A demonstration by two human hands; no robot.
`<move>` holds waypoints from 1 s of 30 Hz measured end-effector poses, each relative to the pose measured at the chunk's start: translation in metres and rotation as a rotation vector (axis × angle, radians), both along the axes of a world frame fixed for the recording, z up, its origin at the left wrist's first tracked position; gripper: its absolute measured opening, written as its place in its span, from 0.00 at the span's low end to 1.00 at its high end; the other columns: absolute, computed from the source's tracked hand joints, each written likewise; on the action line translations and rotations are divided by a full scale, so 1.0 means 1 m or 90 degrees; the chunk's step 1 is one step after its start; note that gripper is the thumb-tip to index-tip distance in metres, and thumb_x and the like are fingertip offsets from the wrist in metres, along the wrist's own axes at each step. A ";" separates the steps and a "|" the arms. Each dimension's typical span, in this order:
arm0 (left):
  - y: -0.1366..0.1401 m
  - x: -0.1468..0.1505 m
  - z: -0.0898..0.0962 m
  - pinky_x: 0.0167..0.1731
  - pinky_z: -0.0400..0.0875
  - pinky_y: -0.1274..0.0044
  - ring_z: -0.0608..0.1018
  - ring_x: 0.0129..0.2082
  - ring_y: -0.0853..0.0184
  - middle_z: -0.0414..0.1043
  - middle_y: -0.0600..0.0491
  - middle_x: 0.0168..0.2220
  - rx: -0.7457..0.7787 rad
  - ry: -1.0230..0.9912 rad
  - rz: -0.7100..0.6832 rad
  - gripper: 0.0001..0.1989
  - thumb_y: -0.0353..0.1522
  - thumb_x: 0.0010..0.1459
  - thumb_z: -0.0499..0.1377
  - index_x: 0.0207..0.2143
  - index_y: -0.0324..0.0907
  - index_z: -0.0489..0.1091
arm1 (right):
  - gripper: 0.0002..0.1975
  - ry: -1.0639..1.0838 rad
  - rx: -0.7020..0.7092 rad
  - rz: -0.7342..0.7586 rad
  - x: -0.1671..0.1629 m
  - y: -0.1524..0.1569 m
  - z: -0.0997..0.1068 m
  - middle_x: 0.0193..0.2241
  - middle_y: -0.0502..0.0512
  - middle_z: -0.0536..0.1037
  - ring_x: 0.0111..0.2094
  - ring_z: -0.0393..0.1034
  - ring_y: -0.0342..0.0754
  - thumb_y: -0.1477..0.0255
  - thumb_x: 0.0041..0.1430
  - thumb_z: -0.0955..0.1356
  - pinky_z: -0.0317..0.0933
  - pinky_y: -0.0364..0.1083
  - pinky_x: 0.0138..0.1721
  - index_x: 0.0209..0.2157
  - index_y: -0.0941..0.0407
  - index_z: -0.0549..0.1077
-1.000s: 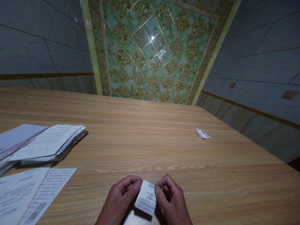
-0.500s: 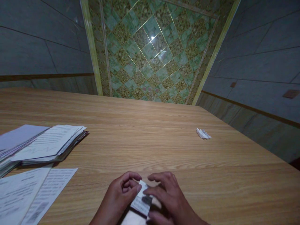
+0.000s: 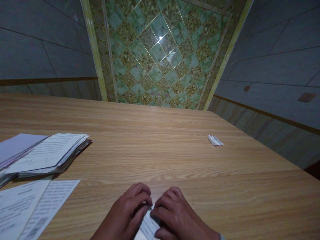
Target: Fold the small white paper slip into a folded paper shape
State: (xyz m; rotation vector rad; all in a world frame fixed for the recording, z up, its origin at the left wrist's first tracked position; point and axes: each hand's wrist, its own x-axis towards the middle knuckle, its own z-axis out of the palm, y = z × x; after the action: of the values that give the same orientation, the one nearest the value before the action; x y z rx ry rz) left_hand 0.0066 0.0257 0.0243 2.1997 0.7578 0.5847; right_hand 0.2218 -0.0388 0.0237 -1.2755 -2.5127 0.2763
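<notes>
Head view. At 9 o'clock a stack of printed sheets lies on the worktop, with loose sheets at 8 o'clock. At 6 o'clock the left hand and right hand press a slip flat on the worktop, fingers curled down over it, pinning rather than pinching. Only a small printed part of the slip shows between the hands. It looks light, thin and limp, easily creased or torn; best taken by an edge. At 2 o'clock lies a folded scrap, well apart.
</notes>
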 end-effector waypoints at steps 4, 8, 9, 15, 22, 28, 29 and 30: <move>0.003 -0.016 0.006 0.43 0.70 0.77 0.77 0.42 0.64 0.75 0.56 0.41 0.022 0.098 -0.135 0.09 0.26 0.59 0.64 0.40 0.48 0.72 | 0.16 0.015 -0.022 0.002 0.001 0.000 0.004 0.42 0.51 0.80 0.45 0.70 0.50 0.59 0.59 0.76 0.55 0.49 0.51 0.42 0.52 0.74; 0.005 -0.024 0.000 0.44 0.68 0.76 0.76 0.42 0.64 0.76 0.56 0.43 0.110 0.126 -0.165 0.03 0.31 0.67 0.60 0.41 0.48 0.71 | 0.12 0.011 -0.005 -0.007 0.000 0.000 0.005 0.40 0.49 0.80 0.44 0.70 0.48 0.63 0.62 0.75 0.54 0.48 0.51 0.40 0.53 0.74; 0.005 -0.024 -0.003 0.44 0.68 0.76 0.76 0.43 0.64 0.76 0.55 0.43 0.135 0.136 -0.169 0.03 0.32 0.69 0.59 0.41 0.49 0.71 | 0.11 0.010 0.003 -0.008 0.000 0.000 0.005 0.40 0.49 0.80 0.43 0.70 0.47 0.64 0.62 0.75 0.54 0.48 0.51 0.39 0.53 0.74; 0.004 -0.022 -0.008 0.41 0.67 0.75 0.76 0.41 0.63 0.75 0.55 0.40 0.203 0.194 -0.170 0.06 0.36 0.71 0.57 0.38 0.48 0.71 | 0.07 0.024 0.029 -0.002 -0.001 0.000 0.003 0.38 0.48 0.80 0.41 0.70 0.46 0.65 0.67 0.72 0.54 0.48 0.50 0.37 0.52 0.74; 0.006 -0.026 -0.001 0.47 0.67 0.75 0.75 0.47 0.64 0.74 0.55 0.47 0.103 0.157 -0.189 0.09 0.30 0.70 0.57 0.49 0.52 0.71 | 0.08 0.054 0.085 -0.015 -0.004 -0.001 -0.002 0.33 0.49 0.80 0.37 0.67 0.46 0.77 0.69 0.67 0.55 0.48 0.48 0.34 0.54 0.72; 0.005 -0.025 0.000 0.46 0.68 0.77 0.76 0.44 0.65 0.76 0.56 0.44 0.096 0.112 -0.181 0.06 0.28 0.68 0.59 0.43 0.49 0.72 | 0.08 0.114 0.073 -0.018 -0.004 0.000 -0.002 0.32 0.50 0.80 0.36 0.68 0.46 0.81 0.63 0.67 0.57 0.47 0.48 0.33 0.54 0.72; 0.005 -0.025 0.002 0.45 0.69 0.77 0.76 0.43 0.65 0.76 0.56 0.43 0.094 0.100 -0.180 0.06 0.28 0.67 0.59 0.43 0.49 0.72 | 0.08 0.118 0.071 -0.019 -0.004 0.000 -0.002 0.32 0.50 0.80 0.36 0.68 0.46 0.82 0.63 0.67 0.57 0.47 0.48 0.33 0.54 0.72; 0.005 -0.025 0.005 0.45 0.69 0.77 0.77 0.43 0.65 0.77 0.55 0.43 0.091 0.088 -0.181 0.06 0.28 0.67 0.59 0.43 0.49 0.73 | 0.09 0.123 0.068 -0.021 -0.004 0.000 -0.001 0.32 0.50 0.80 0.36 0.68 0.46 0.82 0.63 0.66 0.57 0.47 0.48 0.34 0.54 0.72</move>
State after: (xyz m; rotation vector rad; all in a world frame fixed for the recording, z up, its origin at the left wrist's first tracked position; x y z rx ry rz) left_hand -0.0180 0.0303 0.0292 2.4432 0.4706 0.3564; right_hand 0.2174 -0.0393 0.0223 -1.1874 -2.3105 0.2421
